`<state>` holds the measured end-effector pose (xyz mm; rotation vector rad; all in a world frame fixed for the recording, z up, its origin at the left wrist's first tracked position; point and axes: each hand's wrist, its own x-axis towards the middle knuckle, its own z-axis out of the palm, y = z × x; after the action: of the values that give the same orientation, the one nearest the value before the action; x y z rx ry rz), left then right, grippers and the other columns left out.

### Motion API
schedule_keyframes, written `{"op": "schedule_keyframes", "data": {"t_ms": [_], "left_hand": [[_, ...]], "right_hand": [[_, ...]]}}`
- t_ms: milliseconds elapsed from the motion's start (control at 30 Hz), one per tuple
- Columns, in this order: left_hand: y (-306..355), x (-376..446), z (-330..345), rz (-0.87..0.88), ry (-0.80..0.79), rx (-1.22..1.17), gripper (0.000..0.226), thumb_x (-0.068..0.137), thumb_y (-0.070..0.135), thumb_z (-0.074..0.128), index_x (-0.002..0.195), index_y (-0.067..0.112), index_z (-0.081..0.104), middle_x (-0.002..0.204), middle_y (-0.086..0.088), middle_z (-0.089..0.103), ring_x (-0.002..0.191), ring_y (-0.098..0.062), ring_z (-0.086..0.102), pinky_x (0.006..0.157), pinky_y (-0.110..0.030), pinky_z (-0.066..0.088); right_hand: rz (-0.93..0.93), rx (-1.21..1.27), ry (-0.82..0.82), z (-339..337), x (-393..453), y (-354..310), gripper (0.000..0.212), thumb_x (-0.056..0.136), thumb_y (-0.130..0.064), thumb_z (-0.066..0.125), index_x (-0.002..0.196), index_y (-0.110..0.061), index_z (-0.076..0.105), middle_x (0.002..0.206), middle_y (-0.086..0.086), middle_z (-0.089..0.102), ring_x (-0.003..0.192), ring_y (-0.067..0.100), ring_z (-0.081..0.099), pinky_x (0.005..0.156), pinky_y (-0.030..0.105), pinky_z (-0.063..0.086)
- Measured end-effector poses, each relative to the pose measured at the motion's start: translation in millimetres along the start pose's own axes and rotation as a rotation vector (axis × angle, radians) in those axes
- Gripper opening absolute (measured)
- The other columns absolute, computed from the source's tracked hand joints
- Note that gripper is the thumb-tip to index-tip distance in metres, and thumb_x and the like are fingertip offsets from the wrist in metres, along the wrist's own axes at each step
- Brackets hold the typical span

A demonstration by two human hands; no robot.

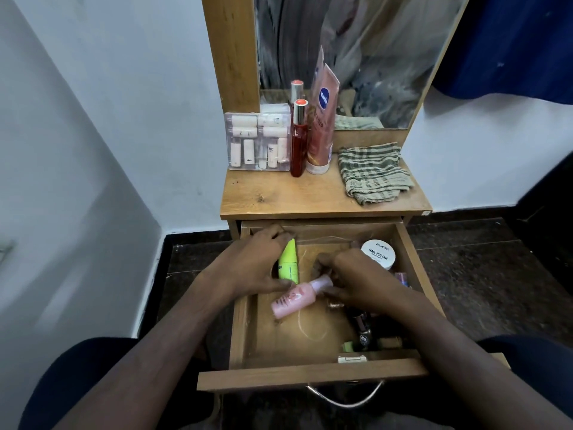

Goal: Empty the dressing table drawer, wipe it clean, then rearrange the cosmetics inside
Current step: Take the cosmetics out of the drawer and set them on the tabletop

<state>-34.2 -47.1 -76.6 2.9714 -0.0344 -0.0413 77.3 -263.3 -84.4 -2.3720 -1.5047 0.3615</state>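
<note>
In the open drawer (245, 333) our left hand (259, 263) grips the green tube (289, 262), its long axis running near to far. Our right hand (356, 282) pinches the pink bottle (297, 297) by its right-hand cap; the bottle slants near-left.

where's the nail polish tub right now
In the head view, the white nail polish tub sits in the open drawer's far right corner, just beyond the right hand.

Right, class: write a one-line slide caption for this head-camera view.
Left hand grips a green tube, right hand a pink bottle, inside the open drawer.
</note>
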Motion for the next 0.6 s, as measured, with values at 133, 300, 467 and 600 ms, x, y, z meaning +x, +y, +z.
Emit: {"op": "schedule_keyframes", "data": {"t_ms": [133, 300, 467, 600], "left_hand": [[-1.4, -0.7, 2.3, -0.034, 0.025, -0.124, 0.110, 0.074, 0.054, 0.091, 0.162, 0.024, 0.033, 0.144, 0.006, 0.035, 0.128, -0.016, 0.051, 0.101, -0.033, 0.053], [-2.3, -5.7, 4.6, -0.079, 0.053, -0.297, 0.087, 0.069, 0.043, 0.097, 0.141, 0.039, 0.048, 0.134, 0.012, 0.042, 0.122, -0.010, 0.047, 0.101, -0.037, 0.051], [0.7, -8.7, 0.2, -0.002, 0.099, -0.418, 0.056, 0.079, 0.033, 0.093, 0.122, 0.033, 0.056, 0.110, 0.016, 0.067, 0.094, -0.003, 0.064, 0.082, -0.038, 0.058], [6.2, -7.2, -9.1, -0.020, 0.175, -0.485, 0.060, 0.082, 0.038, 0.090, 0.132, 0.032, 0.059, 0.119, 0.017, 0.068, 0.105, 0.000, 0.064, 0.090, -0.032, 0.058]], "right_hand": [[0.052, -0.044, 0.047, -3.3, 7.3, 10.6, 0.027, 0.077, -0.026, 0.082, 0.101, -0.030, 0.069, 0.098, -0.010, 0.072, 0.092, 0.014, 0.068, 0.076, 0.041, 0.057], [-0.006, -0.088, -0.054, -11.4, 6.0, 17.7, 0.029, 0.084, -0.029, 0.079, 0.111, -0.033, 0.072, 0.111, -0.006, 0.063, 0.103, 0.016, 0.063, 0.085, 0.040, 0.055], [-0.028, 0.251, -0.089, -38.4, -5.0, 11.2, 0.025, 0.089, -0.037, 0.079, 0.108, -0.023, 0.068, 0.102, -0.008, 0.072, 0.094, 0.009, 0.068, 0.081, 0.037, 0.056], [0.058, 0.698, -0.054, -54.4, -10.1, -4.3, 0.022, 0.096, -0.020, 0.073, 0.114, -0.009, 0.065, 0.108, 0.005, 0.076, 0.101, 0.017, 0.074, 0.082, 0.030, 0.060]]}}
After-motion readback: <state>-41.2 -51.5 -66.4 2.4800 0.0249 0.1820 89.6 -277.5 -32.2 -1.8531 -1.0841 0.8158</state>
